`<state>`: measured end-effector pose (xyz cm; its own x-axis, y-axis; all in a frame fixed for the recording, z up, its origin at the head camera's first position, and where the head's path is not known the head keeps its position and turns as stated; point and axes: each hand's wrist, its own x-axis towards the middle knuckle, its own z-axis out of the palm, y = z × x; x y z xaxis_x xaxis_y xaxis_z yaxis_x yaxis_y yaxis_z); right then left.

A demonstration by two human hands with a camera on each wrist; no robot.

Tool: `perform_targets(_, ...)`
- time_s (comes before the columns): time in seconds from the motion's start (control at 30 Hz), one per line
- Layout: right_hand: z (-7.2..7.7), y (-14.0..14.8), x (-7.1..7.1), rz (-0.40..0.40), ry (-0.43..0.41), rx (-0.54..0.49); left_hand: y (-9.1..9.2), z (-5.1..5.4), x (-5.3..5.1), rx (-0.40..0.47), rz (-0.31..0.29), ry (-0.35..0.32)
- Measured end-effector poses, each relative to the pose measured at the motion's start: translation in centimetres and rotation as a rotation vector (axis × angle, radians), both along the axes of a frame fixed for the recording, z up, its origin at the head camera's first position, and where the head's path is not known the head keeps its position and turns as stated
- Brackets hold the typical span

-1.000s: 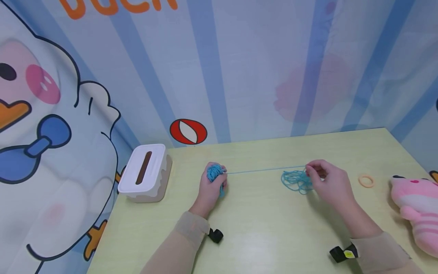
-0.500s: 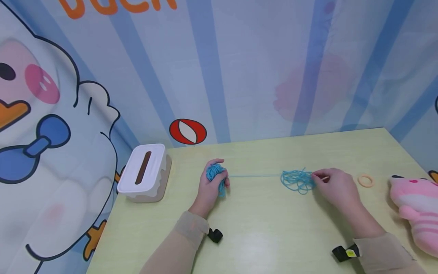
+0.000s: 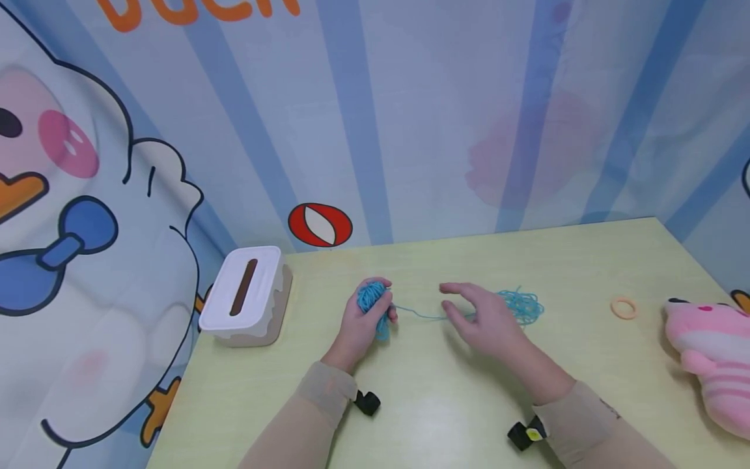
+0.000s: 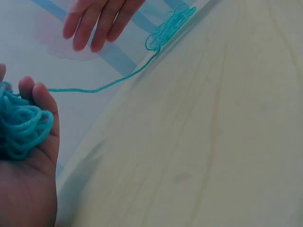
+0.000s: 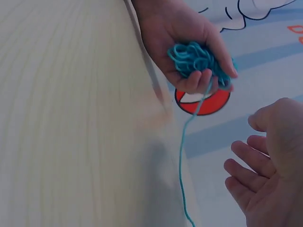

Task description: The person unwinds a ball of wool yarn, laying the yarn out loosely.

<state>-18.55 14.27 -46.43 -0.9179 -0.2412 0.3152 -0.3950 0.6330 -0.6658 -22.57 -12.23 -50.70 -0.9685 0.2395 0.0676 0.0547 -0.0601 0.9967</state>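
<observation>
My left hand (image 3: 359, 326) grips a bundle of blue yarn (image 3: 371, 296), fingers and thumb curled round it; loops bulge out of the palm in the left wrist view. From this bundle a single strand (image 4: 111, 85) runs slackly to a loose heap of the same yarn (image 3: 523, 306) on the table. Between the two, my right hand (image 3: 489, 319) hovers over the table with thumb and fingers spread apart. Nothing lies in its grasp in the right wrist view, and the strand (image 5: 181, 165) passes to one side of it.
A white-lidded box (image 3: 246, 296) with a brown slot stands at the table's left. A small orange ring (image 3: 624, 307) lies right of the yarn heap. A pink plush toy (image 3: 711, 365) rests at the right edge. A printed curtain (image 3: 433, 130) hangs behind the table.
My right hand has let go of the yarn by the heap and moved left, opening its fingers. The strand, taut before, now sags. My left hand has barely moved.
</observation>
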Motion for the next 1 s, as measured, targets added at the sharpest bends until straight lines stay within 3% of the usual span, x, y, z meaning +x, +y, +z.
perform_targets(0.13, -0.4, -3.0, -0.5, 0.110, -0.132, 0.005, 0.0, 0.0, 0.1, 0.001, -0.019, -0.006)
perform_targets(0.3, -1.3, -5.2, -1.2, 0.158, -0.163, 0.033, 0.1, -0.1, 0.1, 0.043, -0.028, 0.005)
perform_targets(0.57, -0.9, -5.4, -1.4, 0.034, -0.129, 0.042, 0.1, 0.0, 0.0, 0.053, -0.027, 0.039)
perform_targets(0.83, 0.7, -2.6, -1.1, -0.012, -0.154, -0.014, 0.1, 0.1, -0.1, 0.053, 0.011, 0.032)
perform_targets(1.0, 1.2, -0.4, -0.8, -0.050, -0.112, -0.064, 0.1, 0.2, 0.0, 0.039, 0.020, 0.040)
